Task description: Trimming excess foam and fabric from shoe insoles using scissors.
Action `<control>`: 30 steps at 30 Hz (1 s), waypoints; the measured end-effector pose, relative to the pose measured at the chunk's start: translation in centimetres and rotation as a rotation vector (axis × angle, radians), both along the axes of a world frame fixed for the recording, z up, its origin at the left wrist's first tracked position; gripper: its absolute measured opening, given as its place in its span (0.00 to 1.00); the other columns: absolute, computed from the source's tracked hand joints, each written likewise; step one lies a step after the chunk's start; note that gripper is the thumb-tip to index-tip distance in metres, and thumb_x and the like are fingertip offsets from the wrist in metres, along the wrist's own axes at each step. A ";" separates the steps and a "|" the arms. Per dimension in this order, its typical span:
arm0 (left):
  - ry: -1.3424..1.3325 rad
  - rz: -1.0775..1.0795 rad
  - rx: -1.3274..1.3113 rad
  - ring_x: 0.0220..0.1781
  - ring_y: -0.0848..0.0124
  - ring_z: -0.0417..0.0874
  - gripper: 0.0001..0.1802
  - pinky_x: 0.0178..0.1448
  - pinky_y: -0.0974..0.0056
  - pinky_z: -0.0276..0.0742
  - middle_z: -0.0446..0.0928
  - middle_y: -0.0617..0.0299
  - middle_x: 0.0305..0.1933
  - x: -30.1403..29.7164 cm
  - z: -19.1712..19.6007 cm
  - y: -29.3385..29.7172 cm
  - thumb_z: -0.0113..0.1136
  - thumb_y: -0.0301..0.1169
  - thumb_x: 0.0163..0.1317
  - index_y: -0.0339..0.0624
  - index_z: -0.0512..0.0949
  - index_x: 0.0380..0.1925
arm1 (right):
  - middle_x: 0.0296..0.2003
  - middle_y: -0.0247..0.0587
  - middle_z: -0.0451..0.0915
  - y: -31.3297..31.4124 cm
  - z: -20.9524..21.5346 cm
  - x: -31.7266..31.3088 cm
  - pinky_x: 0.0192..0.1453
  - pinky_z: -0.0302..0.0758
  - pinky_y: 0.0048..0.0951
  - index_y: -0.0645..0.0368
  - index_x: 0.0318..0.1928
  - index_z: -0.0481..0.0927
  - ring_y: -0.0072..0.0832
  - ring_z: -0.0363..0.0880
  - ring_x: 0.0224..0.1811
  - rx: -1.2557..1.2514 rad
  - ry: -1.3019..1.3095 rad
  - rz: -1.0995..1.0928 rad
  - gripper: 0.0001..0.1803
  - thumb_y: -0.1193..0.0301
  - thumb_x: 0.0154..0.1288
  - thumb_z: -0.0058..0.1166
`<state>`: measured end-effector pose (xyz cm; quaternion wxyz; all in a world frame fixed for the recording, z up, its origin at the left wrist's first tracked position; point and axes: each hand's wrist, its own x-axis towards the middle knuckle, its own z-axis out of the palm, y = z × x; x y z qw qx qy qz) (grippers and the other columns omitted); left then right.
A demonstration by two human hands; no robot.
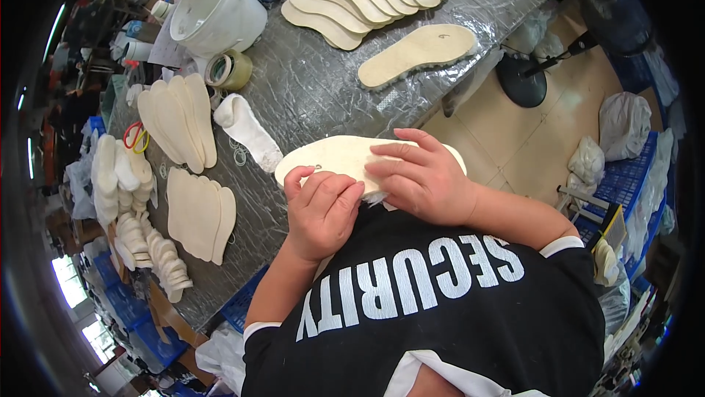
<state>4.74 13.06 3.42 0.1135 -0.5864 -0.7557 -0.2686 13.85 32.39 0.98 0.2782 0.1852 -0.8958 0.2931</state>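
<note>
From my far seat I look down at 2 bare hands which work on 1 pale insole. It is in front of the black shirt, at the near side of the table, and its left end is just beside a white cloth. I cannot tell whether it touches the table or is held above it.

The left hand is folded over the near edge in a narrow grip, and it holds the insole. The right hand lies across the top with its fingers stretched; its thumb is hidden, so I cannot tell if it pinches or only presses. Some white fluff shows at the near edge, between the hands.

I judge that the step in hand is finger work along this edge. In my opinion, the next move calls for a steady left hold and light right pressure, because the insole looks soft and could bend.
</note>
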 end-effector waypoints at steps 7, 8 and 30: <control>-0.043 0.008 0.044 0.35 0.64 0.77 0.14 0.48 0.54 0.65 0.77 0.63 0.35 -0.4 -0.3 0.4 0.65 0.22 0.41 0.43 0.78 0.32 | 0.37 0.29 0.81 -0.2 -0.5 0.1 0.42 0.72 0.32 0.55 0.29 0.75 0.26 0.79 0.38 0.062 -0.039 -0.109 0.11 0.68 0.42 0.58; -0.048 0.006 0.049 0.34 0.64 0.76 0.14 0.47 0.54 0.65 0.77 0.63 0.34 -0.4 -0.4 0.3 0.65 0.22 0.41 0.42 0.78 0.32 | 0.37 0.29 0.81 -0.2 -0.4 0.0 0.42 0.72 0.32 0.55 0.29 0.75 0.26 0.79 0.38 0.062 -0.039 -0.108 0.11 0.68 0.42 0.58; -1.340 0.133 -0.202 0.36 0.79 0.77 0.08 0.42 0.70 0.73 0.79 0.64 0.33 0.8 -2.6 0.7 0.60 0.25 0.57 0.35 0.78 0.36 | 0.27 0.32 0.77 2.2 -1.8 -1.5 0.32 0.70 0.21 0.60 0.39 0.69 0.16 0.73 0.29 -0.867 -1.375 0.356 0.16 0.78 0.53 0.63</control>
